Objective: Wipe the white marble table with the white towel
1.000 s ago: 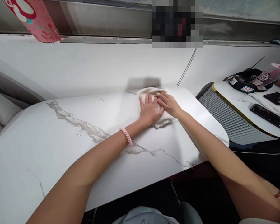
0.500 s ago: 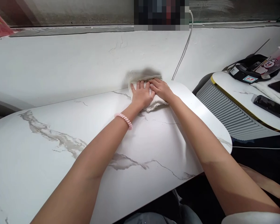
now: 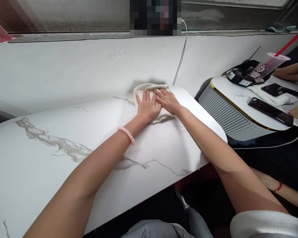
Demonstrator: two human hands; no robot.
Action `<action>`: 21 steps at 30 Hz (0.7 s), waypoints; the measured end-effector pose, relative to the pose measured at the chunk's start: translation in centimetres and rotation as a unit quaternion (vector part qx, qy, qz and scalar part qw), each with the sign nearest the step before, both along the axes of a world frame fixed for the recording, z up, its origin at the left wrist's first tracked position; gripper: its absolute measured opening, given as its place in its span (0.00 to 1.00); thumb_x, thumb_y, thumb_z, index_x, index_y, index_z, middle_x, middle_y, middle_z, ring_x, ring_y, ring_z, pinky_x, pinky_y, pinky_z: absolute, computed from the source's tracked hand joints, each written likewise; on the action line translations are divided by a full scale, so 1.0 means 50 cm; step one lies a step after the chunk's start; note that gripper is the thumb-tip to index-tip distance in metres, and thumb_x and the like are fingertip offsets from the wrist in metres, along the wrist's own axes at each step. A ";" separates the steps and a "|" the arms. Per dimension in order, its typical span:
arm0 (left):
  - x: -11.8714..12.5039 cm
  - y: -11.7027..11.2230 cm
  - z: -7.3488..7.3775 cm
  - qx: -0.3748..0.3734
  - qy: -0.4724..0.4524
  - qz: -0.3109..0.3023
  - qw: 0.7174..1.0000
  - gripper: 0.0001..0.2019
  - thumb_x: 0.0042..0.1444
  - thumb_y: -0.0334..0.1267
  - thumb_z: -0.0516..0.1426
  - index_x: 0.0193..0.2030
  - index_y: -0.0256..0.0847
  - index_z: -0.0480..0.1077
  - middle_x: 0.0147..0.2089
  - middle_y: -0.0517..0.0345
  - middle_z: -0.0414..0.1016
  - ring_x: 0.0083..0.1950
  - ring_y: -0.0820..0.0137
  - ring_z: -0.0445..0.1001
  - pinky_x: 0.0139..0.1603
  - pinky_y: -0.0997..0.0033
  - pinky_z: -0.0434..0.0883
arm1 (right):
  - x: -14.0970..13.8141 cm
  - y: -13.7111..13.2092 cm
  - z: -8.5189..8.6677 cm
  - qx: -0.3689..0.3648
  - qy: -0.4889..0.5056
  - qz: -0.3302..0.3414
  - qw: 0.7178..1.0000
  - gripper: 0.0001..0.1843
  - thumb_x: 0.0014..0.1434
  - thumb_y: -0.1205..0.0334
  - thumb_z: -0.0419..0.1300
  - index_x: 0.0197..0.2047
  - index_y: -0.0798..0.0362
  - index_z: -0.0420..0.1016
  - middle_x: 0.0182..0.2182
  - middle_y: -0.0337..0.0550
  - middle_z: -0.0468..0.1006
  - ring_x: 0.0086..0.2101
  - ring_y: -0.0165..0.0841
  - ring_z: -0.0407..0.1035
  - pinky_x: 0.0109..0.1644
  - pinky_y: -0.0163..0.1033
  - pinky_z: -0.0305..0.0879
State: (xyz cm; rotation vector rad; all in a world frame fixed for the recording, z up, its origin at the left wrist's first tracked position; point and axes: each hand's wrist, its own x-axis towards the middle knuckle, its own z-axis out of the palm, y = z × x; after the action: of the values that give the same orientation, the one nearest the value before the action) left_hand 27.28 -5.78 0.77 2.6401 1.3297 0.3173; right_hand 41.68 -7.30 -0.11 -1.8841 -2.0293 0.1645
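A white cloth (image 3: 161, 116) lies bunched on a white marble-patterned tabletop (image 3: 52, 185), close to where the top meets the wall. My left hand (image 3: 148, 106) presses flat on the cloth with its fingers spread. Beside it, my right hand (image 3: 169, 101) also lies flat on the cloth, fingers stretched out and touching the left hand. Part of the cloth is hidden under both palms. A pink coiled band (image 3: 126, 135) circles my left wrist.
A white wall (image 3: 64, 69) borders the table's far side, and a cable (image 3: 181, 54) hangs down it. On a ribbed table (image 3: 221, 109) to the right are a cup with a red straw (image 3: 268, 67), a black headset-like device (image 3: 238, 77) and a phone (image 3: 270, 111). Another person's arm (image 3: 291, 193) shows lower right.
The view has swung to the right, showing more of the ribbed table. Both hands and the cloth have slid slightly right and toward me across the tabletop.
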 end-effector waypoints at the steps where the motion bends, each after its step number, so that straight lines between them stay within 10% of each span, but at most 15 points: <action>1: 0.000 -0.016 0.000 -0.004 0.001 -0.002 1.000 0.32 0.66 0.49 0.39 0.72 0.35 0.48 0.76 0.41 0.40 0.76 0.54 0.36 0.71 0.40 0.34 | 0.002 -0.017 0.000 -0.009 -0.015 0.004 1.000 0.28 0.69 0.54 0.39 0.68 0.51 0.57 0.67 0.51 0.57 0.66 0.45 0.49 0.68 0.60 0.44; 14: -0.043 -0.326 -0.010 0.013 -0.016 -0.063 0.998 0.35 0.65 0.49 0.44 0.72 0.27 0.45 0.75 0.32 0.40 0.75 0.47 0.33 0.68 0.31 0.33 | -0.014 -0.357 0.029 -0.036 -0.072 0.079 0.994 0.31 0.70 0.46 0.34 0.72 0.47 0.43 0.68 0.52 0.54 0.68 0.44 0.44 0.68 0.63 0.45; 21: -0.013 -0.387 -0.001 0.002 -0.020 -0.120 0.993 0.35 0.64 0.47 0.46 0.70 0.21 0.49 0.73 0.25 0.39 0.74 0.40 0.35 0.66 0.25 0.38 | 0.012 -0.440 0.035 -0.079 -0.075 0.024 0.994 0.31 0.69 0.45 0.33 0.72 0.44 0.42 0.70 0.48 0.49 0.70 0.43 0.40 0.71 0.63 0.40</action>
State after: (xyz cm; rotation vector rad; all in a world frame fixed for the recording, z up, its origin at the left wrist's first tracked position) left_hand 26.65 -25.12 0.72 2.7424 0.9872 0.3370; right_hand 42.29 -29.28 1.65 -1.9974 -2.2206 0.2084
